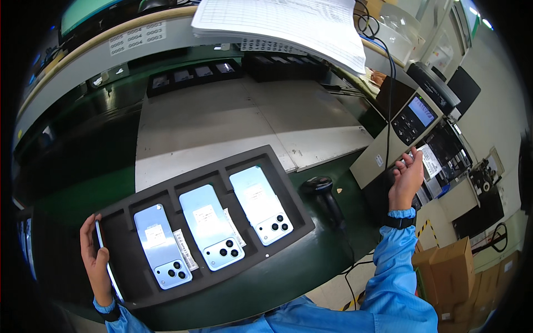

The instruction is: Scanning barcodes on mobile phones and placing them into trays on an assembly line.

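- Head view: I see the left hand [95,258] pinching a phone [112,277] edge-on; right of it, a slotted tray [297,202] likely keeps three phones [204,213] apart.
- Right hand [408,180], half-curled at a printer [413,119] label [431,161]; I can't tell whether it grips.

From my remote view, I see rows of digits on a white sheet [137,39] along the shelf edge [180,33], a printed form grid on the paper stack [277,25], and lettering on the screen [422,110] of the beige machine [369,166]. Print on the phones' [195,195] white labels [205,215] is too small for me to read.
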A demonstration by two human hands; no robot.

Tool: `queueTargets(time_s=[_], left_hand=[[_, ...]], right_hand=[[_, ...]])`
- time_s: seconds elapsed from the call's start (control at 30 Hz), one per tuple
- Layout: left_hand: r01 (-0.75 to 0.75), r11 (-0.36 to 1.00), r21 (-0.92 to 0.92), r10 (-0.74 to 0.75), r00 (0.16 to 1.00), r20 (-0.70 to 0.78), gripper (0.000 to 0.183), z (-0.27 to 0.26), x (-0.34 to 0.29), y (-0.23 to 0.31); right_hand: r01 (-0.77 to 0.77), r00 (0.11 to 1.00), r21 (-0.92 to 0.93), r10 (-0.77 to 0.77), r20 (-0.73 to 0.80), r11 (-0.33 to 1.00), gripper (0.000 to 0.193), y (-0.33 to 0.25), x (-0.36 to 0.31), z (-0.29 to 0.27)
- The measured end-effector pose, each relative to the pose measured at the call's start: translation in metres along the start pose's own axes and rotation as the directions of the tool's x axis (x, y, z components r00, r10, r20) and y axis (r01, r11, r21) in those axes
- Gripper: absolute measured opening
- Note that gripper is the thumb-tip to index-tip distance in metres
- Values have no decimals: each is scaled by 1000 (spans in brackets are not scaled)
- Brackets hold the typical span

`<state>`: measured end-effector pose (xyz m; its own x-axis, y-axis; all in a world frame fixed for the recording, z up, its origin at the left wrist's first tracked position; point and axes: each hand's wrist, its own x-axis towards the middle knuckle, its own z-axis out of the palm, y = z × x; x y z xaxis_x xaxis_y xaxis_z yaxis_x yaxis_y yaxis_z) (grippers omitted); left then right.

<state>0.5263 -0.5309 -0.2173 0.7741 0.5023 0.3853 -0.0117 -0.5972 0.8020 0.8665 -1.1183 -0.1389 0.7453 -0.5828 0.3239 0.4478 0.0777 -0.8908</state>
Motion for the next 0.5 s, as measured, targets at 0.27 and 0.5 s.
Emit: queueTargets(time_s=[0.27, 0.5], left_hand=[[0, 999, -50, 0, 1000, 8, 68, 4, 2, 9], [23, 987, -161, -30, 999, -39, 66, 7, -1, 35]], right_hand=[[176, 978, -146, -190, -86, 974, 37, 1, 37, -15], [-343, 935, -6, 342, 92, 939, 23, 19, -44, -22]])
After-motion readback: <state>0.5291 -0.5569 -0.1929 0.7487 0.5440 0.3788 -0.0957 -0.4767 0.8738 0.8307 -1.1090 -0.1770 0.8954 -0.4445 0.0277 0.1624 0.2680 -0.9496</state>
